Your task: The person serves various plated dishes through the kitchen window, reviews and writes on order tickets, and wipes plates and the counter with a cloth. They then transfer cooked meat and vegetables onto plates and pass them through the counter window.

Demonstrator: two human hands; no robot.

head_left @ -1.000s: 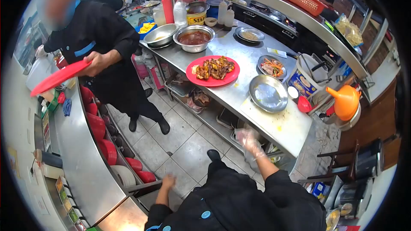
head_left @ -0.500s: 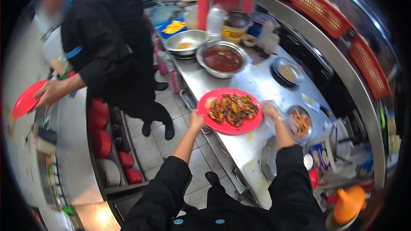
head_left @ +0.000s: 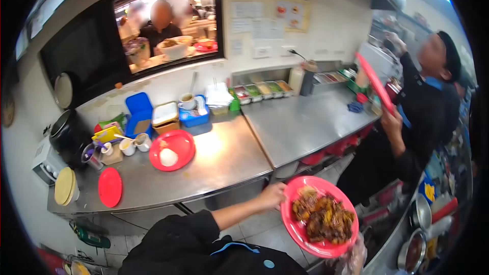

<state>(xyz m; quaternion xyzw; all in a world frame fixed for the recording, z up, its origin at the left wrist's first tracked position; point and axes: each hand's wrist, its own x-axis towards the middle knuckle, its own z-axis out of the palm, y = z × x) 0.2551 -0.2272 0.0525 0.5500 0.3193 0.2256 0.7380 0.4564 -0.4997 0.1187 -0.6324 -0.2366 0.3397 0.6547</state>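
Note:
A red oval plate (head_left: 291,224) is held up in front of me over the gap between the counters. Browned, glazed meat pieces (head_left: 324,217) cover its middle. My left hand (head_left: 273,196) grips the plate's left rim, thumb on the edge. At the lower right rim is my right hand (head_left: 355,255), in a clear plastic glove and partly hidden beneath the plate. On the steel counter ahead lies another red plate (head_left: 184,154) with a white mound, seemingly rice, on it.
The steel counter (head_left: 224,165) runs along the wall below a serving window. A smaller red plate (head_left: 110,187), cups and blue bins (head_left: 139,109) stand on it. Close on the right, a co-worker (head_left: 415,107) holds up a red plate (head_left: 375,84).
My view has swung left from the prep table to the counter under the window. The plate of meat has come along in both hands. The co-worker's red plate is now raised.

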